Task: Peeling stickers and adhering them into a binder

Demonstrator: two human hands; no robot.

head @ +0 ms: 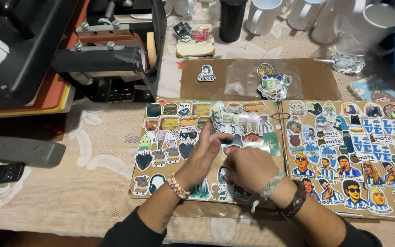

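A brown card album page covered in glossy die-cut stickers (206,146) lies open on the lace-clothed worktop (101,137), left of the binder rings. The stickers look thin, light, floppy and easily creased; an edge or corner seems the best place to lift one. The left hand (204,155) rests flat and loosely spread, fingers pressing the page. The right hand (250,169) is curled, fingertips pinched down on a sticker near the page's middle; whether it actually grips one I cannot tell.
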